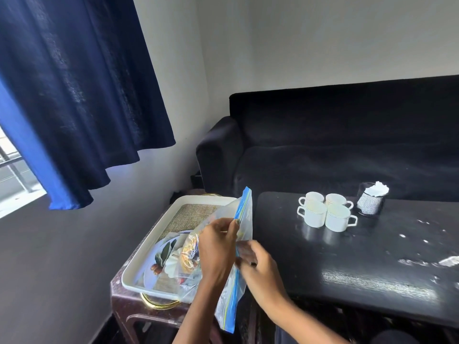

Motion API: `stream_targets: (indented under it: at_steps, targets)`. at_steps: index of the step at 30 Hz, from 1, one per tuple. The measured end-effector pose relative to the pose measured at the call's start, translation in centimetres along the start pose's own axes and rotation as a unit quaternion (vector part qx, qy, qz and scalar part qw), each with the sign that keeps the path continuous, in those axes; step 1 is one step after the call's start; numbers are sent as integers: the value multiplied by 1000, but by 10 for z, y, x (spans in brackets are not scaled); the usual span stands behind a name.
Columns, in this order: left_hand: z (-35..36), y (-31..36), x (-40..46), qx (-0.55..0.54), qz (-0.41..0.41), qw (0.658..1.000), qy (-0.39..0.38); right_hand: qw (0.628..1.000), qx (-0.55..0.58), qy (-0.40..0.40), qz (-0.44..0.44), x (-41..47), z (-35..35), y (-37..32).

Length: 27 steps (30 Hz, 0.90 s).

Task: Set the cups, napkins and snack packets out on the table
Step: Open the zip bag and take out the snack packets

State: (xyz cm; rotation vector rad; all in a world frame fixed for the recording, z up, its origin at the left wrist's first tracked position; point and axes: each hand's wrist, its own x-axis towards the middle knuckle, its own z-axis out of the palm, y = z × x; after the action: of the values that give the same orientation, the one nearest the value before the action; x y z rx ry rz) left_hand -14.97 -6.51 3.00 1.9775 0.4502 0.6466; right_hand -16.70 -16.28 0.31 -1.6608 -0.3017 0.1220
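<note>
A clear zip bag (244, 214) with a blue seal strip hangs above the white tray (159, 234); snack packets (190, 254) show through its plastic. My left hand (216, 247) pinches the bag's seal edge from the left. My right hand (258, 264) pinches the same edge from the right, just below. Several white cups (326, 212) stand grouped on the black table (372, 264). Behind them a sparkly holder (370, 202) carries white napkins (378, 188).
The tray rests on a dark brown plastic stool (129, 304) left of the table. A black sofa (347, 145) runs behind the table. A blue curtain (74, 108) hangs at the left by a window. White scuffs mark the table's right side.
</note>
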Motion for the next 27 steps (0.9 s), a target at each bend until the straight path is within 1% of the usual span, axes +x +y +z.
stream_targets:
  at_steps: [3,6,12,15,18,21,23,25,27]
  targets:
    - [0,1,-2,-12,-3,1000,-9,998,35,57,-20,6,-5,-4]
    - [1,2,-5,-12,6,999,-37,991,67,116,-12,18,-10,-10]
    - [5,1,-7,2,55,990,-131,982,110,143,57,35,-19,-10]
    - [5,-1,-8,-2,79,983,-163,977,139,146,65,37,-22,-6]
    - [5,0,-8,-4,86,983,-162,978,161,128,46,35,-24,-3]
    - [4,2,-9,-9,91,983,-158,981,150,119,33,32,-24,-3]
    - [5,2,-10,-7,93,984,-151,977,157,137,35,32,-23,-1]
    - [7,2,-11,-3,94,987,-133,970,167,171,45,33,-23,-1]
    - [8,2,-11,1,100,988,-115,966,173,184,51,33,-23,0]
